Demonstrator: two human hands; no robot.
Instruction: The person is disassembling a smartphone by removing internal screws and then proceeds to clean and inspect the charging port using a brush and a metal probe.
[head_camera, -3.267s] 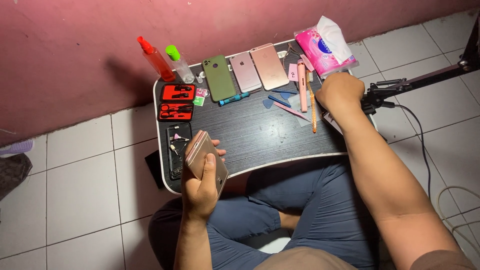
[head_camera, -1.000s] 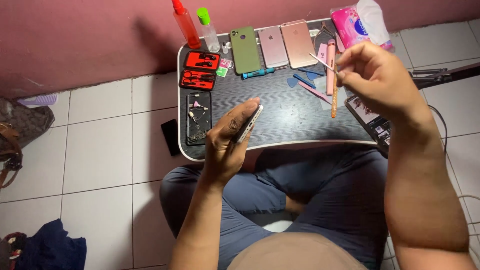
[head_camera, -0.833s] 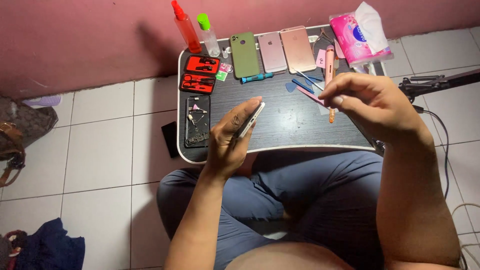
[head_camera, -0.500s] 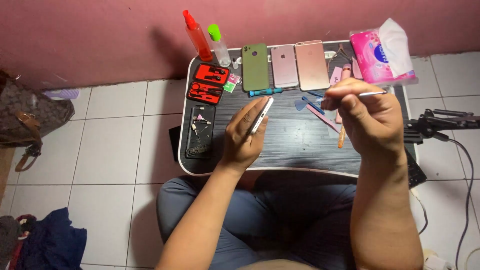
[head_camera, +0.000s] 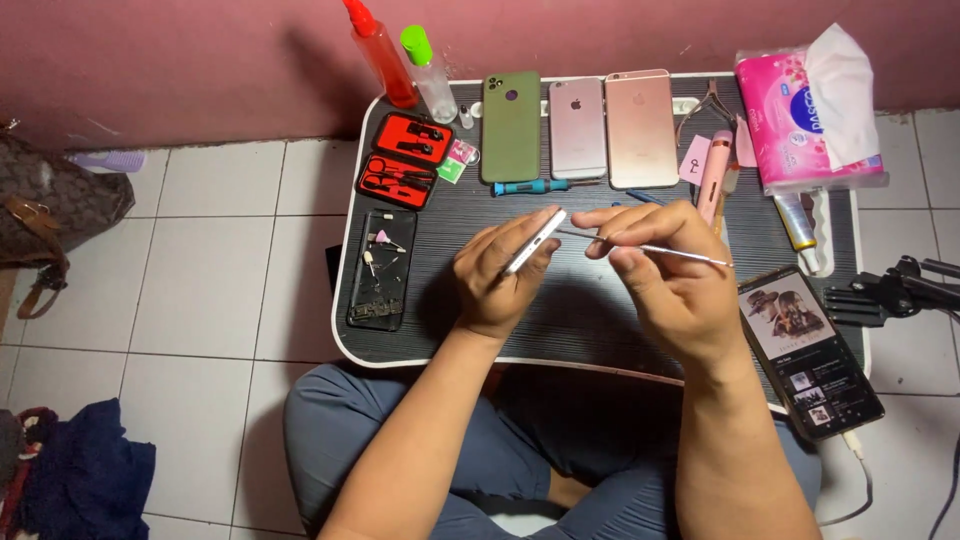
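Both hands had drawn together over the table (head_camera: 600, 330) since half a second before, and the pick's tip had come to the phone's edge. The left hand (head_camera: 495, 285) was clamped on the phone (head_camera: 533, 241), fingers curled round its back, thumb along the near side. The phone stood on edge above the table's middle, its long axis running from lower left to upper right. The right hand (head_camera: 675, 280) was closed in a pinch on a thin metal pick (head_camera: 650, 248), thumb and forefinger together near its middle. The pick lay nearly level, its tip pointing left at the phone's upper end, its tail toward a lit phone (head_camera: 810, 350) at the right.
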